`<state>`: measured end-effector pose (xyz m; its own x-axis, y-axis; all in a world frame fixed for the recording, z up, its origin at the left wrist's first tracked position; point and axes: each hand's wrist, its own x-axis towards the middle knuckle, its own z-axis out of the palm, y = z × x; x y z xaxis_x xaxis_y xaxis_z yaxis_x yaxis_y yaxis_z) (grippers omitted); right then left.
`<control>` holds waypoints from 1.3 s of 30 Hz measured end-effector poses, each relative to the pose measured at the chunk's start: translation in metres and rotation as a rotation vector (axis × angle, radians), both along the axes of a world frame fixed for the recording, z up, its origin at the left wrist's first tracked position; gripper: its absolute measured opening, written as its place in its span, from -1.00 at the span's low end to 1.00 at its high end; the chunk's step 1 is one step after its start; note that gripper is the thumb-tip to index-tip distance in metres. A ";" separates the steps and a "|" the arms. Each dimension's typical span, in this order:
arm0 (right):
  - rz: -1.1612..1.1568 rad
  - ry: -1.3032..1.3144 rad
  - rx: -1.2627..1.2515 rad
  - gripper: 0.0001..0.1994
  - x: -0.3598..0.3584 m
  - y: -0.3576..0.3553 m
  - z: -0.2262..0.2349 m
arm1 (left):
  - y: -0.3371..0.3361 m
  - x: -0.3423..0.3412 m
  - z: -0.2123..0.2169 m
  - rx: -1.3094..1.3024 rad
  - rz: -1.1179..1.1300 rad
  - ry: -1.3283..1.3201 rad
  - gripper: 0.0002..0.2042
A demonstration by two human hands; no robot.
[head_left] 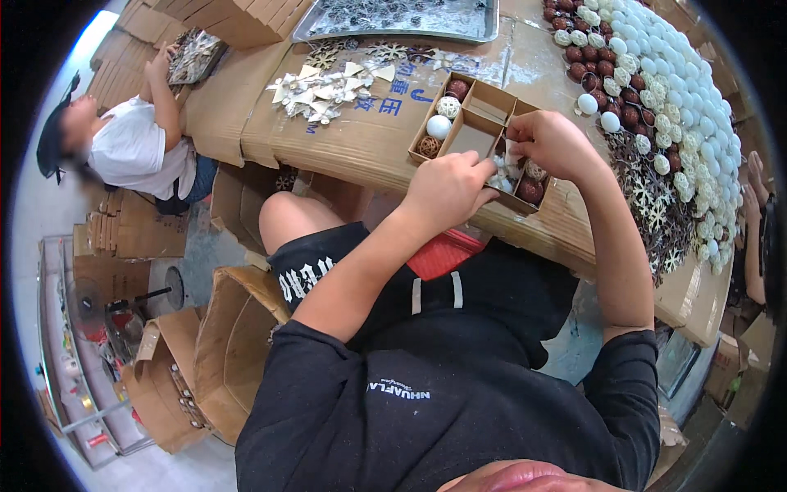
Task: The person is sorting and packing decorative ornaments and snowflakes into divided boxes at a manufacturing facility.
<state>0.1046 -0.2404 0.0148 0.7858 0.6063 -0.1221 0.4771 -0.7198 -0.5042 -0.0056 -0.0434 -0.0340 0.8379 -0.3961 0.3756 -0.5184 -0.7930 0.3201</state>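
A divided cardboard box (474,139) stands on the cardboard-covered table in front of me. Its left row holds a dark red ball (457,89), a cream woven ball (448,107), a white ball (438,127) and a brown wicker ball (428,148). My left hand (455,187) is closed at the near edge, its fingertips beside small whitish ornaments (502,182); what it grips is hidden. My right hand (548,141) reaches in from the right, thumb and fingers pinching a small whitish piece. Below it, another dark red ball (530,191) sits in the near right corner.
White star ornaments (324,93) lie in a pile left of the box. Behind is a metal tray (393,34) of small dark pieces. Rows of white balls (689,98) and wooden snowflakes (653,211) cover the table's right side. At left, another person (131,139) handles a filled box.
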 end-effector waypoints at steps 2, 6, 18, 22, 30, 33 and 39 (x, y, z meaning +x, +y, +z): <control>0.030 -0.016 0.009 -0.83 0.001 0.001 -0.002 | -0.004 -0.004 0.008 0.049 0.002 0.030 -0.70; -0.039 -0.118 -0.268 -0.86 -0.007 0.011 0.005 | -0.008 -0.005 0.011 0.203 0.020 0.108 -0.60; -0.356 -0.590 0.392 -0.81 -0.079 -0.004 -0.012 | 0.012 0.002 0.033 0.083 -0.081 0.261 -0.53; -0.753 -0.532 0.422 -0.81 -0.124 -0.060 -0.071 | 0.089 0.040 0.046 -0.147 0.102 -0.028 -0.71; -0.603 -0.751 0.142 -0.83 -0.134 -0.033 -0.087 | 0.189 0.169 0.056 0.049 0.340 0.187 -0.72; -0.583 -0.758 0.175 -0.83 -0.133 -0.029 -0.089 | 0.182 0.201 0.031 0.117 0.373 0.241 -0.58; -0.595 -0.777 0.189 -0.86 -0.136 -0.035 -0.094 | 0.137 0.211 0.030 0.272 0.664 0.419 -0.44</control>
